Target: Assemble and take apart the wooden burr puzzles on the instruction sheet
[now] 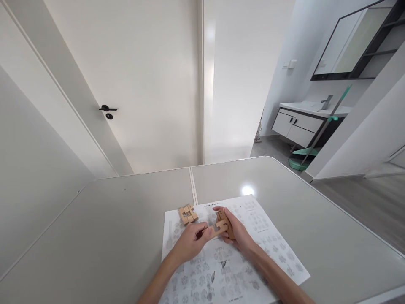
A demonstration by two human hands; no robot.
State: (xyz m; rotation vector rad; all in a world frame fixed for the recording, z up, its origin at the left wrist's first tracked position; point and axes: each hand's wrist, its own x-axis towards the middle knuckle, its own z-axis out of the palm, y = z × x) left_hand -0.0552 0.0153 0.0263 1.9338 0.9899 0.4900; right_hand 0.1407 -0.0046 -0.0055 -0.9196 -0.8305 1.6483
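Between my hands, just above a printed sheet (236, 264), are notched wooden puzzle pieces. My left hand (192, 240) pinches the end of one notched piece (217, 230) between thumb and finger. Its other end meets a second wooden piece (228, 226), which my right hand (238, 231) wraps from the right side. Dark marks show on both pieces. Whether they are interlocked or only touching, I cannot tell. Beyond my left hand, a small cluster of joined wooden pieces (187, 214) lies on the sheet's upper left edge, with a gap in its middle.
The sheet, covered in small printed diagrams, lies on a grey table (126, 236) with a seam (193, 185) across it. A closed door (152, 84) with a black handle (107, 108) stands behind. At the right are a washbasin cabinet (297, 124) and a green dustpan (297, 164).
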